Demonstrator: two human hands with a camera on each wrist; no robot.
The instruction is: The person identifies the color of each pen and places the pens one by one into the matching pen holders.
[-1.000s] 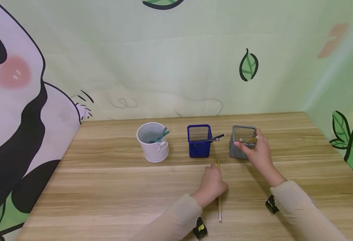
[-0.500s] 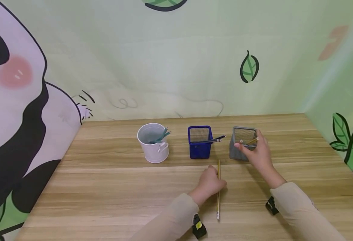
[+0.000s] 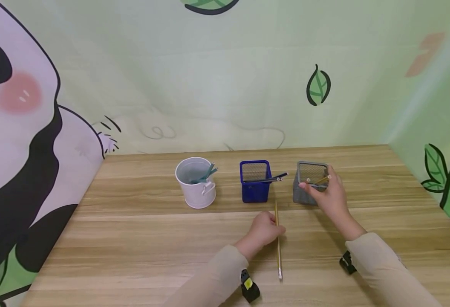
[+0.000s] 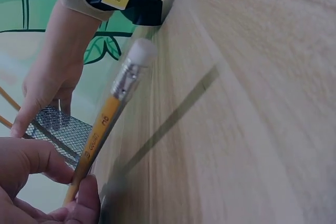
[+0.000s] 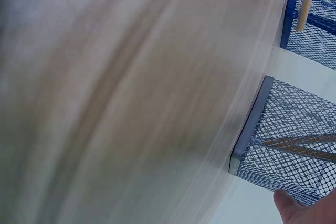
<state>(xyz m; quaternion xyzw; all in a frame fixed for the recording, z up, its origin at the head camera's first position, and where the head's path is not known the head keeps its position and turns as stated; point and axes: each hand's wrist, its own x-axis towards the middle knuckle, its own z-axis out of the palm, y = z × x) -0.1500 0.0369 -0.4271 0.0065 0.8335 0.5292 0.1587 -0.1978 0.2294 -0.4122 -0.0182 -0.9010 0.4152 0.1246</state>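
Observation:
My left hand (image 3: 262, 232) pinches a yellow pencil (image 3: 279, 260) between thumb and fingers, in front of the blue mesh pen holder (image 3: 255, 194). In the left wrist view the pencil (image 4: 100, 129) shows a white eraser at its end, and its shadow falls apart from it on the wood. My right hand (image 3: 334, 200) grips the rim and side of a grey mesh pen holder (image 3: 303, 194), which stands upright on the table. Pencils (image 3: 322, 179) lean inside that holder; the right wrist view shows them through the mesh (image 5: 310, 169). The hand hides its right side.
A white metal bucket (image 3: 198, 197) with several teal pencils (image 3: 209, 170) stands at the left of the row. Dark pencils (image 3: 272, 178) stick out of the blue holder to the right. The wooden table (image 3: 140, 238) ends at a printed backdrop (image 3: 225, 85) behind.
My left hand has shifted slightly left, and the pencil's far tip has moved a little left and up in view. The right hand and the grey holder stay put.

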